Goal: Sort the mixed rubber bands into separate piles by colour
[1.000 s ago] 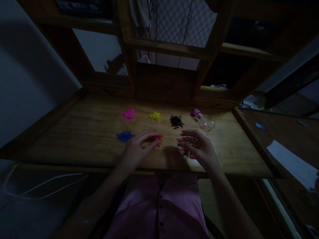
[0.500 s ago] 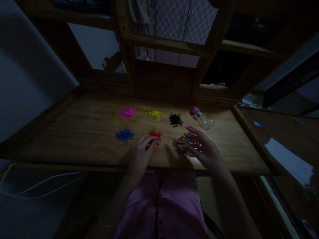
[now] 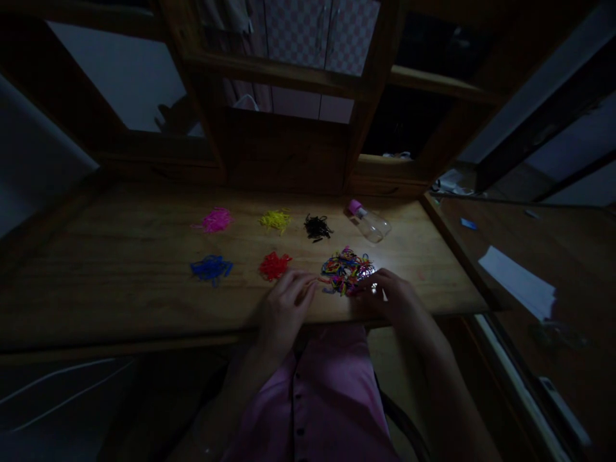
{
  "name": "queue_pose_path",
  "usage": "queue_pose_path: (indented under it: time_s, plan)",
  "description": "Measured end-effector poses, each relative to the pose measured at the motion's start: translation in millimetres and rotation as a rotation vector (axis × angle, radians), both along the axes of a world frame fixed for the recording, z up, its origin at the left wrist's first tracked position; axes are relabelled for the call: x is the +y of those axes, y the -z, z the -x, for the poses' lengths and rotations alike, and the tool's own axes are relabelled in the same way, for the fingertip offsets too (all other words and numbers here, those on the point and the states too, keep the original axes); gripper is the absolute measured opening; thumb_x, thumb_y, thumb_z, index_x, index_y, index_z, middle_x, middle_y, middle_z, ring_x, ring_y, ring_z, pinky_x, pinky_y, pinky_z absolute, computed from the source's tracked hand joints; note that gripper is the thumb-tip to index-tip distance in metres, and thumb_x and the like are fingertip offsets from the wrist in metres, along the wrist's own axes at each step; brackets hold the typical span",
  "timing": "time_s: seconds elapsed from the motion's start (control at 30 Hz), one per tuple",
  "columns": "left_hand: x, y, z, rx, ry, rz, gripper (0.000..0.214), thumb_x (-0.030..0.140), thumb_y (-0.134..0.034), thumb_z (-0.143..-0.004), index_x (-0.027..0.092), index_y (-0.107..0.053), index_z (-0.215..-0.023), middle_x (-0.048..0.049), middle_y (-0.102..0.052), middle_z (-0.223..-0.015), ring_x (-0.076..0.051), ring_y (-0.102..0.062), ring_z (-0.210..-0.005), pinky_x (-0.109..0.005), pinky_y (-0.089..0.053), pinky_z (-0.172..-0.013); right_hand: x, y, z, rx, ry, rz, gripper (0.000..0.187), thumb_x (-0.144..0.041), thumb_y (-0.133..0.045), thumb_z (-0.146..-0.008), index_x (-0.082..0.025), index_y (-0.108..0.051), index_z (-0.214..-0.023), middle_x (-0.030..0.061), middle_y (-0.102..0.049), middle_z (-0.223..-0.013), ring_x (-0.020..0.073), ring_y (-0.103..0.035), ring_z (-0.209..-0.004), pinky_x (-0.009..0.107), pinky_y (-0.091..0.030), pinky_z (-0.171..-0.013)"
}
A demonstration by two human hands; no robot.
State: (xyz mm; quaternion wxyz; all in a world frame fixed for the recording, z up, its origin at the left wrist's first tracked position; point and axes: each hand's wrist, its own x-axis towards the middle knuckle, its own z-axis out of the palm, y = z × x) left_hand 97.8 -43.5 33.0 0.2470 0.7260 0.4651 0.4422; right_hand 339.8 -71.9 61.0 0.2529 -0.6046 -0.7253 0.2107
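The left hand lies loose on the bench, fingertips at the near edge of the mixed pile. The right hand curls at the pile's other side, its grip too dim to tell. Beyond them, the red pile, blue pile, pink pile, yellow pile and black pile lie apart, so no colours mingle. A bottle lies on its side nearby.

Desk: mid-brown wood, visible grain
Pink heap: bright magenta bands
Yellow heap: lemon yellow
Black heap: plain black
Blue heap: deep blue
Red heap: plain red
Mixed heap: red, yellow, blue, pink and black tangled together
Bottle: clear body, pink cap
Garment: pink, row of dark buttons
Back panel: pink-and-white check
Paper sheet: white
Small tag: blue
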Motion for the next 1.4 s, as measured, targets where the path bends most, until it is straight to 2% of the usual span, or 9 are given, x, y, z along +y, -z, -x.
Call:
queue_pose_path:
  time_s: [0.13, 0.27, 0.4, 0.57, 0.83, 1.07, 1.27, 1.4]
  plan:
    - [-4.4, 6.0, -21.3, -0.085, 0.123, 0.095, 0.017, 0.017, -0.055, -0.089, 0.026, -0.068, -0.095, -0.0024, -0.067, -0.098, -0.017, -0.064, -0.095, -0.029, -0.051, -0.085, 8.7, 4.1, 7.4, -0.01, 0.003, -0.047, 0.014, -0.02, -0.068, -0.08, -0.023, -0.069, -0.093, 0.0059, -0.062, -0.1, 0.0192, -0.061, -0.083, 0.028, -0.048, -0.069]
    - [-2.3, 9.7, -26.1, -0.129, 0.169, 0.157, 0.014, 0.018, -0.056, -0.089, 0.024, -0.068, -0.09, -0.0025, -0.068, -0.094, -0.017, -0.065, -0.091, -0.029, -0.052, -0.083, 14.2, 3.4, 9.1, -0.011, -0.013, -0.061, 0.019, -0.018, -0.067, -0.08, -0.025, -0.067, -0.098, 0.0058, -0.061, -0.104, 0.0204, -0.061, -0.089, 0.029, -0.049, -0.073]
    - [1.1, 10.0, -22.8, -0.154, 0.187, 0.199, 0.012, 0.021, -0.056, -0.089, 0.023, -0.069, -0.089, -0.0035, -0.07, -0.095, -0.019, -0.065, -0.093, -0.03, -0.052, -0.083, 18.7, 8.3, 6.5, -0.018, -0.029, -0.06, 0.017, -0.018, -0.067, -0.081, -0.024, -0.068, -0.097, 0.0053, -0.063, -0.102, 0.0206, -0.061, -0.089, 0.03, -0.049, -0.075]
    - [2.6, 11.3, -20.6, -0.15, 0.202, 0.232, 0.011, 0.025, -0.058, -0.089, 0.023, -0.069, -0.089, -0.0038, -0.07, -0.096, -0.018, -0.065, -0.092, -0.031, -0.052, -0.083, 22.2, 13.0, 4.4, -0.005, -0.043, -0.056, 0.01, -0.016, -0.065, -0.082, -0.023, -0.07, -0.087, 0.0044, -0.065, -0.093, 0.0189, -0.061, -0.084, 0.028, -0.047, -0.072]
    - [2.3, 11.6, -20.0, -0.162, 0.216, 0.247, 0.013, 0.026, -0.057, -0.089, 0.024, -0.069, -0.089, -0.0036, -0.07, -0.096, -0.019, -0.065, -0.092, -0.032, -0.052, -0.084, 18.5, 7.3, 1.1, 0.098, 0.031, -0.063, 0.007, -0.026, -0.063, -0.086, -0.022, -0.068, -0.086, 0.0038, -0.062, -0.086, 0.0154, -0.057, -0.07, 0.026, -0.044, -0.06]
    - [4.1, 8.3, -19.1, -0.143, 0.218, 0.265, 0.011, 0.022, -0.059, -0.088, 0.024, -0.07, -0.088, -0.0022, -0.07, -0.098, -0.018, -0.065, -0.094, -0.031, -0.052, -0.084, 15.5, 2.9, -5.4, 0.244, 0.078, -0.055, 0.01, -0.03, -0.061, -0.086, -0.021, -0.066, -0.089, 0.005, -0.063, -0.094, 0.0148, -0.058, -0.071, 0.025, -0.044, -0.055]
    - [3.3, 8.9, -19.0, -0.151, 0.219, 0.28, 0.012, 0.025, -0.058, -0.089, 0.024, -0.07, -0.089, -0.0028, -0.071, -0.098, -0.019, -0.066, -0.094, -0.031, -0.052, -0.085, 17.1, 12.9, -2.2, 0.276, 0.17, -0.078, 0.008, -0.027, -0.061, -0.084, -0.021, -0.064, -0.089, 0.0039, -0.064, -0.091, 0.0144, -0.057, -0.068, 0.024, -0.043, -0.054]
    - [2.7, 8.2, -19.4, -0.151, 0.217, 0.27, 0.012, 0.023, -0.058, -0.089, 0.024, -0.07, -0.09, -0.0024, -0.071, -0.099, -0.018, -0.065, -0.094, -0.029, -0.052, -0.083, 18.3, 14.2, 6.7, 0.22, 0.125, -0.09, 0.008, -0.02, -0.06, -0.083, -0.021, -0.064, -0.089, 0.0038, -0.062, -0.09, 0.015, -0.057, -0.07, 0.025, -0.045, -0.059]
